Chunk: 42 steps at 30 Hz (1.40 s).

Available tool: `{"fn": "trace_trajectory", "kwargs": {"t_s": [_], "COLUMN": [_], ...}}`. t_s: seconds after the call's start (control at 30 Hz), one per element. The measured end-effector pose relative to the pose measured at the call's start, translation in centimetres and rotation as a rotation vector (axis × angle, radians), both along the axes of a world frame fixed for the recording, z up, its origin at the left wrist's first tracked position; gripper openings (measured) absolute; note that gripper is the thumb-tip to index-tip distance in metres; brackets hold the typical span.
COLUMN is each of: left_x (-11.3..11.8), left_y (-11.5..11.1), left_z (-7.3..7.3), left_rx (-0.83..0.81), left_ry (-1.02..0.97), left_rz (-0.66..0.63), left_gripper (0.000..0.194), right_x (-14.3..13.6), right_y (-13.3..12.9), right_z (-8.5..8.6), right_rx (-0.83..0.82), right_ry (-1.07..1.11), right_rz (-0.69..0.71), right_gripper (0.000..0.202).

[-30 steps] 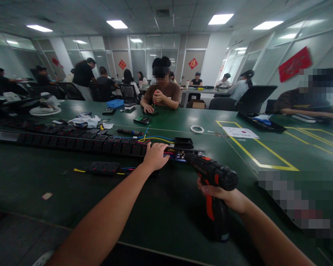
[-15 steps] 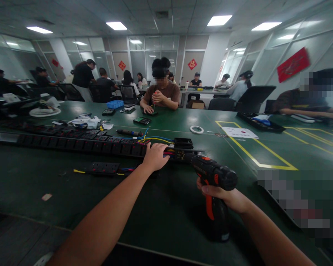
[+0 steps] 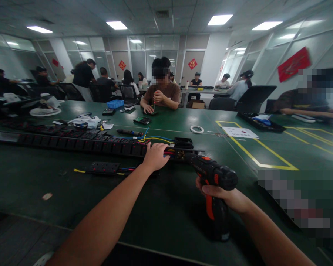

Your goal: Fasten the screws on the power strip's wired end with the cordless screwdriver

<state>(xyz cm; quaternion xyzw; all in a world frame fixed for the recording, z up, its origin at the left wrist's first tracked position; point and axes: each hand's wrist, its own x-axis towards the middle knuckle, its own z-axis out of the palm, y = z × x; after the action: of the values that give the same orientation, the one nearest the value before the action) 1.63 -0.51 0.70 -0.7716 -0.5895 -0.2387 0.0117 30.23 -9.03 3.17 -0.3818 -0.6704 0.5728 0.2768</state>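
A long black power strip point(image 3: 100, 145) with rows of sockets lies across the table. My left hand point(image 3: 155, 156) is wrapped over it near its right end, where coloured wires show; the fingertips are partly hidden. My right hand point(image 3: 216, 192) grips a black and orange cordless drill point(image 3: 211, 170) by the handle. The drill's nose points left at the strip's open right end point(image 3: 181, 155); the exact contact is too dark to make out. A small black socket block point(image 3: 104, 168) with blue and yellow wires lies in front of the strip.
Behind the strip lie a pen-shaped dark tool point(image 3: 129, 133), a white tape ring point(image 3: 197, 129) and a blue basket point(image 3: 115, 104). At right are a paper sheet point(image 3: 240, 132) and a black tray point(image 3: 261, 122). Across the table sits a co-worker point(image 3: 161, 90) with a screwdriver.
Almost nothing differs. Both of my hands, the drill and the power strip stay in practically the same place.
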Motion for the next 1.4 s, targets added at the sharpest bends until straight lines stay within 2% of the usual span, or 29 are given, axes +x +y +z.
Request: {"fn": "trace_trajectory", "kwargs": {"t_s": [0.63,0.97,1.4], "left_x": [0.03,0.02,0.15], "left_y": [-0.03,-0.05,0.03], "left_z": [0.1,0.2,0.19], "left_rx": [-0.01,-0.019,-0.034], "left_ry": [0.008,0.02,-0.044], "left_rz": [0.006,0.004,0.015], "left_gripper": [0.047,0.048,0.042], "right_x": [-0.13,0.16,-0.1], "right_y": [-0.11,-0.05,-0.33], "right_z": [0.04,-0.22,0.52], "right_rx": [0.021,0.023,0.026], "right_ry": [-0.02,-0.03,-0.016], "right_rz": [-0.07,-0.066,-0.019], "right_gripper": [0.041,0.041,0.039]}}
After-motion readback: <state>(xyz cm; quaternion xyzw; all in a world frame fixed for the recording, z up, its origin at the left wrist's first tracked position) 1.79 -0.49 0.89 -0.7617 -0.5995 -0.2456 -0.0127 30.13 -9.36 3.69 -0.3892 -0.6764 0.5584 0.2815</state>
